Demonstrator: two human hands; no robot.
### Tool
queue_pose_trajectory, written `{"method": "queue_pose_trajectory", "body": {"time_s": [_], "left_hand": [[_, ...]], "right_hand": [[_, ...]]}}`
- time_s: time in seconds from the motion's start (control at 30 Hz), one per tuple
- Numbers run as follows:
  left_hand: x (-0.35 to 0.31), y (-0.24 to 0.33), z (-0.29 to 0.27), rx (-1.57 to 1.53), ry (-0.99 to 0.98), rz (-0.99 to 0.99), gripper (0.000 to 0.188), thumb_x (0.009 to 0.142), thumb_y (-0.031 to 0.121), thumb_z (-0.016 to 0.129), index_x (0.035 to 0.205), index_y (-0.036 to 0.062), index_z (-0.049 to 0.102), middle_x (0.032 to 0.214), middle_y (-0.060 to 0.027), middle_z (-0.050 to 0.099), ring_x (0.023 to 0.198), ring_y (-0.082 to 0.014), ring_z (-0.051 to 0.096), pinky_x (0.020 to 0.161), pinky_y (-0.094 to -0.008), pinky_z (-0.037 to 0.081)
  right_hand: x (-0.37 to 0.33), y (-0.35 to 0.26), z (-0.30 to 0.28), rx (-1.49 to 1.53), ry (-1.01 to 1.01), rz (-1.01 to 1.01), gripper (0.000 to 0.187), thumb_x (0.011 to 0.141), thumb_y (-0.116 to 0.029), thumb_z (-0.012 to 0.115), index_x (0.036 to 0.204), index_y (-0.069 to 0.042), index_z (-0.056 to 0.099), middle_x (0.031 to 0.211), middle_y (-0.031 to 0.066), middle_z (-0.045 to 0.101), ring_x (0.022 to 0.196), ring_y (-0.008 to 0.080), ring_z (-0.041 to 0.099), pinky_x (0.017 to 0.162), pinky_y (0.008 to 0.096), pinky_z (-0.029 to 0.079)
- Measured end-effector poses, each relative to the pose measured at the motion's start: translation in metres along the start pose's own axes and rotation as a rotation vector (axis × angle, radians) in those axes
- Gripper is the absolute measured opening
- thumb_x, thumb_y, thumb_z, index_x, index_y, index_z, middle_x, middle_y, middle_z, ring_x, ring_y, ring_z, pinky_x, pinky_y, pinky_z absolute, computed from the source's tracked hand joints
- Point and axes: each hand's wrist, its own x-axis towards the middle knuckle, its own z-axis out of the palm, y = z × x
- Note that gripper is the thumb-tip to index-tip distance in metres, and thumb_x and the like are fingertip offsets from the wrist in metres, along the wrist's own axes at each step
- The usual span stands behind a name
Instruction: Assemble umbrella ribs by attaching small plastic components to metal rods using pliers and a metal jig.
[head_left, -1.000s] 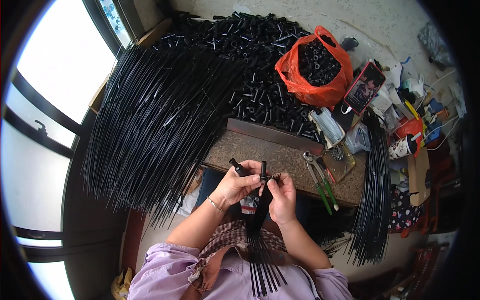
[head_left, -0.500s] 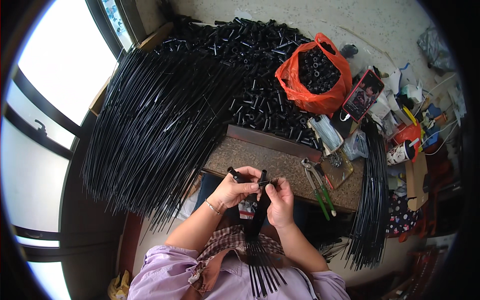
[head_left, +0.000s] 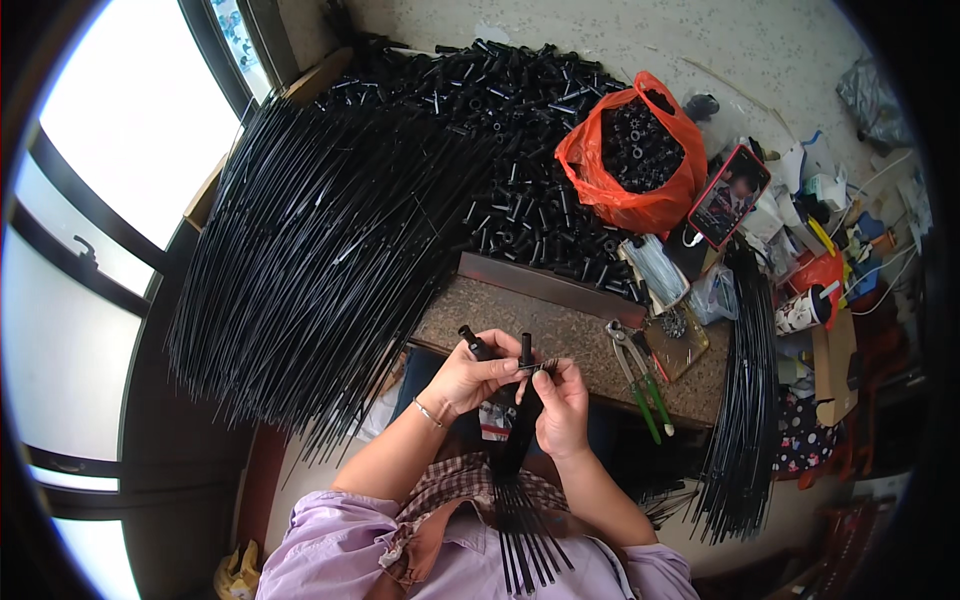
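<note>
My left hand (head_left: 465,378) is closed round a black plastic tube (head_left: 469,335), whose open end sticks out past the fingers. Its thumb and fingertip meet my right hand at a second, upright black tube (head_left: 526,350). My right hand (head_left: 562,408) is closed in a pinch on the small ends of thin black rods, just right of that tube. A bundle of these black rods (head_left: 522,520), like umbrella ribs, hangs below the hands and fans out over my lap. The fingers hide exactly how the rod ends and tube touch.
A large heap of black rods (head_left: 310,250) covers the left side, with loose black tubes (head_left: 540,210) behind a metal strip (head_left: 550,288). An orange bag (head_left: 640,210) holds small black parts. Green-handled pliers (head_left: 640,380), a phone (head_left: 729,197) and another rod bundle (head_left: 745,400) are at right.
Both hands stay almost in place with the same grips. The tube in my left hand is tipped slightly differently, and the whole view has shifted a little.
</note>
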Motion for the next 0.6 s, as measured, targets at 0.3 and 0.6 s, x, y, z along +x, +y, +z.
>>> {"method": "queue_pose_trajectory", "body": {"time_s": [0.3,0.6], "left_hand": [[-0.006,0.003,0.01,0.049,-0.089,0.041,0.027,0.075,-0.002,0.064,0.099,-0.0027,0.053,0.086,-0.0097,0.059,0.076,-0.0173,0.06,0.07,-0.0275,0.052],[-0.005,-0.002,0.012,0.021,-0.059,0.049,0.025,0.078,-0.002,0.06,0.103,-0.0035,0.054,0.089,-0.011,0.06,0.078,-0.0189,0.061,0.062,-0.0322,0.053]], "right_hand": [[0.0,0.001,-0.001,0.003,-0.029,-0.015,0.012,0.085,-0.01,0.058,0.091,-0.005,0.049,0.086,0.0057,0.058,0.073,0.013,0.054,0.062,0.0261,0.046],[-0.002,-0.006,0.002,0.033,-0.045,0.009,0.012,0.085,-0.011,0.057,0.092,-0.005,0.049,0.087,0.006,0.058,0.074,0.0129,0.054,0.062,0.0261,0.046]]}}
